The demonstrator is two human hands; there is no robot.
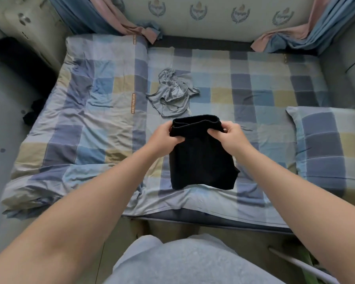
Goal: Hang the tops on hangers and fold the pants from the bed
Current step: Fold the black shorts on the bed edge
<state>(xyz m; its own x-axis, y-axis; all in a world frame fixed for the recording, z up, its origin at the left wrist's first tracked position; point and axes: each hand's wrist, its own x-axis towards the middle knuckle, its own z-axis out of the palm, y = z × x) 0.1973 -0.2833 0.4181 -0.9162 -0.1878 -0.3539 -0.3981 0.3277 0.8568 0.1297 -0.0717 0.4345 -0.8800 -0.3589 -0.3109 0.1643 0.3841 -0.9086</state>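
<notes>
Both hands are on one pair of black shorts, soft matte knit, folded into a rough rectangle. The left hand and right hand each pinch the far waistband corners, so the cloth hangs toward the near edge of the checked bed sheet. Beyond it lies one crumpled, silky grey garment. One checked pillow sits on the right.

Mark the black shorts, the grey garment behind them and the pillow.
black shorts point(201, 160), head view, middle of the fabric below the waistband
grey garment point(172, 93), head view, its crumpled centre
pillow point(328, 144), head view, its checked top face
</notes>
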